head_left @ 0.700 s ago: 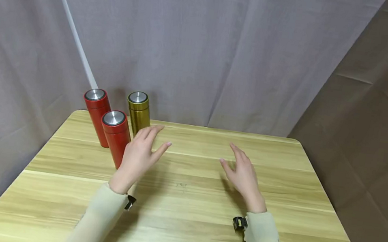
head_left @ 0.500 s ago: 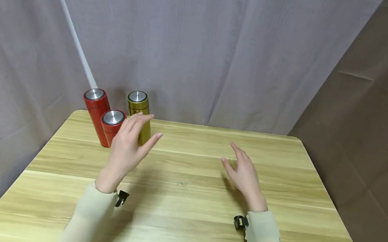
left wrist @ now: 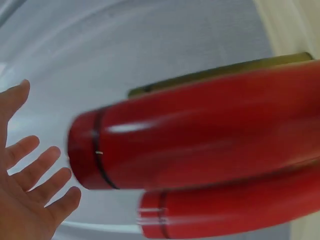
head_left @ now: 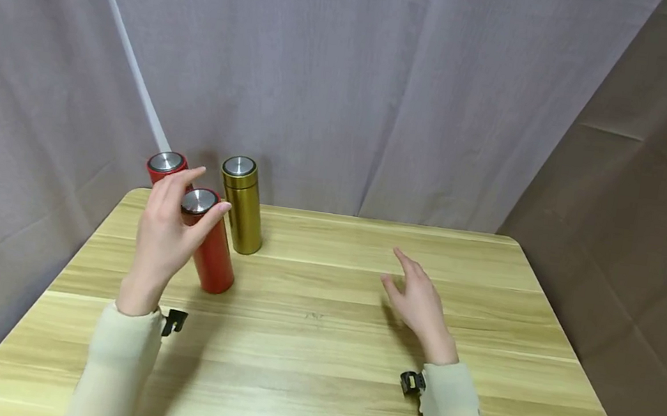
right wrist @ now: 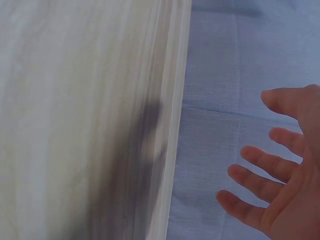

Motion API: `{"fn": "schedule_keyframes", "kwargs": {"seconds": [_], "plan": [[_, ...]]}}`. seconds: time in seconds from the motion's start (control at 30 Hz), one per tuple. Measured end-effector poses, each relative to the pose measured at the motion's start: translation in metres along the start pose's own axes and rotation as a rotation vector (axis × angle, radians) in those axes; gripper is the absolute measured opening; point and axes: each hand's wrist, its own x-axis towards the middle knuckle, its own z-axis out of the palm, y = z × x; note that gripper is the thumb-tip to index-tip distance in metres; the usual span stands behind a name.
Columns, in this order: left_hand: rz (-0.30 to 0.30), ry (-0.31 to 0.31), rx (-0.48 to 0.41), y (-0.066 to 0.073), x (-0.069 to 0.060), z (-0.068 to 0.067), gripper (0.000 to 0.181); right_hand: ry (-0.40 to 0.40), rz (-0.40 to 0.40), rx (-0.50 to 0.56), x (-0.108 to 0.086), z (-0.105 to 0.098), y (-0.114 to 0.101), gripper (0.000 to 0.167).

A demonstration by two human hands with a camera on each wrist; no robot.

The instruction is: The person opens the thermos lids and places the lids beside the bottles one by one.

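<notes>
Three thermos flasks with silver lids stand upright at the back left of the table. The nearer red flask (head_left: pixel 215 260) is in front, the other red flask (head_left: pixel 166 163) is behind it to the left, and the gold flask (head_left: pixel 245 214) is behind it to the right. My left hand (head_left: pixel 162 235) hovers around the top of the nearer red flask, thumb and fingers spread. In the left wrist view that hand (left wrist: pixel 30 185) shows a gap from the red flask (left wrist: pixel 200 130). On the right, my right hand (head_left: pixel 418 307) hovers above the table with its fingers apart, holding nothing.
The wooden table (head_left: pixel 311 374) has rounded back corners. Behind it hangs a grey curtain (head_left: pixel 325 80), and a brown cloth (head_left: pixel 641 227) hangs along the right side. Each wrist carries a small black mount, as on the left (head_left: pixel 173 322).
My left hand has moved left, from beside the gold flask to around the top of the nearer red flask. The right hand stays nearly still, and the flasks have not moved.
</notes>
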Motion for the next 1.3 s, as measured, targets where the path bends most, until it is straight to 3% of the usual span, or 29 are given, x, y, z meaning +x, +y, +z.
{"fn": "schedule_keyframes", "kwargs": {"seconds": [0.1,0.27,0.4,0.6,0.93,1.17,1.3], "plan": [[-0.121,-0.07,-0.05,-0.011,-0.004,-0.001,0.066,0.004,-0.006,-0.003,-0.001,0.0,0.002,0.065],[-0.382,-0.181,-0.298,-0.028,-0.01,0.001,0.075,0.03,-0.006,-0.004,-0.004,-0.003,0.006,0.065],[-0.508,-0.222,-0.431,-0.037,-0.019,0.001,0.08,0.037,-0.012,-0.004,-0.007,-0.002,0.007,0.064],[-0.563,-0.252,-0.497,-0.054,-0.035,0.008,0.088,0.071,0.022,-0.009,-0.009,0.0,0.009,0.063],[-0.644,-0.361,-0.528,-0.084,-0.072,0.016,0.077,0.071,0.068,0.012,-0.01,0.0,0.007,0.065],[-0.735,-0.535,-0.445,-0.089,-0.081,0.014,0.082,0.071,0.072,0.012,-0.01,0.001,0.007,0.064],[-0.742,-0.556,-0.443,-0.089,-0.083,0.014,0.08,0.068,0.072,0.014,-0.01,0.001,0.007,0.064]]}}
